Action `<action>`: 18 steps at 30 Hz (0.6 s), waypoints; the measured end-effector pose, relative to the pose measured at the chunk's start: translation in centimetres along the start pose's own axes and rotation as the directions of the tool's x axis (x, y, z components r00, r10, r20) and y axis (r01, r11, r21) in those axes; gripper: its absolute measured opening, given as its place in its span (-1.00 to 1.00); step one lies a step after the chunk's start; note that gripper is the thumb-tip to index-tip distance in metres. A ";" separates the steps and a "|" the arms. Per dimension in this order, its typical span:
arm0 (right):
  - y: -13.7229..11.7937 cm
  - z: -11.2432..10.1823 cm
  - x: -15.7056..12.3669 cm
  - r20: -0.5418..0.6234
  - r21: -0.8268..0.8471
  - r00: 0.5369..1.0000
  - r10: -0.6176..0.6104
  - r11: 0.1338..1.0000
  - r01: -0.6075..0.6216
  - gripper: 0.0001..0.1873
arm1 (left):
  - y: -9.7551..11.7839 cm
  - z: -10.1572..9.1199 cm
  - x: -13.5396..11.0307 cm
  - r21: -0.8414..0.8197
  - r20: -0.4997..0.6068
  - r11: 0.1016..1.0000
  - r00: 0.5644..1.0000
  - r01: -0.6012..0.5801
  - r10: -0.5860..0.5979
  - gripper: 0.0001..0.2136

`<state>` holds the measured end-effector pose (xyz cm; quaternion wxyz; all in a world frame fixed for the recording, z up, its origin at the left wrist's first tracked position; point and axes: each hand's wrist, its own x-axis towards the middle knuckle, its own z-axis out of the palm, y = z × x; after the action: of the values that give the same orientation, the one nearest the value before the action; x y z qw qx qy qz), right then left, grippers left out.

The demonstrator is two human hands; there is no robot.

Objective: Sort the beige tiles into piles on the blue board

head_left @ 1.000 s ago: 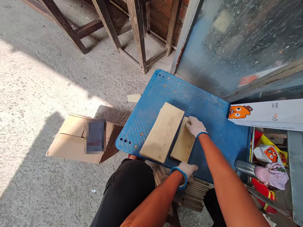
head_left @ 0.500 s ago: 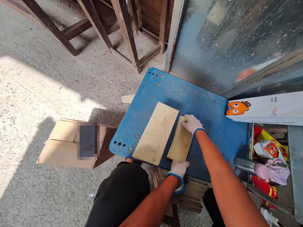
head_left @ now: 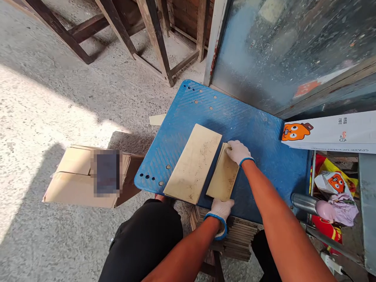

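Two tan rectangular boards lie side by side on a blue ribbed panel [head_left: 252, 133]. The wider board [head_left: 192, 162] is on the left, the narrower board [head_left: 222, 178] on the right. My right hand [head_left: 238, 152], in a white glove with a blue cuff, has its fingers curled over the far end of the narrower board. My left hand [head_left: 221, 210], gloved the same way, grips that board's near end at the panel's front edge. Below the panel, between my knees, sits a stack of similar boards [head_left: 241, 239].
A cardboard box [head_left: 76, 176] lies on the concrete floor at left. Dark wooden frames [head_left: 158, 43] stand at the back. A dusty glass panel [head_left: 288, 51] rises at right. A white printed carton [head_left: 331, 133], bags and a metal pipe [head_left: 304, 201] crowd the right side.
My left hand slid left along the panel's front edge to the narrower board's near end. The right hand has stayed on its far end. The view shifted slightly.
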<state>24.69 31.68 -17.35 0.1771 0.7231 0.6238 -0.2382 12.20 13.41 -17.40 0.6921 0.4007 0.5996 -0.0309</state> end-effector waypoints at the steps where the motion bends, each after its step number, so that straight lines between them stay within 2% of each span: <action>1: 0.0 0.1 -0.1 -0.004 0.000 1.000 -0.001 1.000 0.001 -0.64 | -0.1 0.2 0.0 -0.067 -0.029 0.996 0.998 0.054 -0.056 -0.74; 3: -0.1 0.2 -0.2 -0.016 0.007 1.000 0.000 1.000 0.000 -0.64 | -0.3 0.5 0.0 -0.186 -0.057 0.973 0.987 0.138 -0.151 -0.77; 6: -0.1 0.4 -0.3 -0.023 0.014 1.000 0.008 1.000 -0.008 -0.65 | -0.6 0.8 0.1 -0.293 -0.049 0.938 0.977 0.186 -0.209 -0.77; 9: -0.1 0.3 -0.3 -0.017 -0.001 1.000 0.007 1.000 -0.007 -0.67 | -0.7 1.0 0.2 -0.412 -0.006 0.889 0.975 0.199 -0.221 -0.76; 13: -0.3 0.3 -0.3 -0.034 -0.042 0.999 -0.014 0.999 0.013 -0.70 | -0.7 1.2 0.3 -0.594 0.046 0.779 0.975 0.202 -0.217 -0.71; 15: -0.4 0.3 -0.3 -0.045 -0.055 0.999 -0.008 0.998 0.006 -0.71 | -0.6 1.2 0.3 -0.624 0.044 0.754 0.972 0.206 -0.230 -0.69; 18: -0.6 0.4 -0.3 -0.050 -0.061 0.999 -0.001 0.998 -0.002 -0.71 | -0.7 1.2 0.3 -0.606 0.029 0.769 0.972 0.204 -0.235 -0.69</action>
<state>24.02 31.35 -17.47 0.1835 0.7233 0.6346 -0.2009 12.91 12.33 -18.04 0.7606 0.0866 0.6370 0.0911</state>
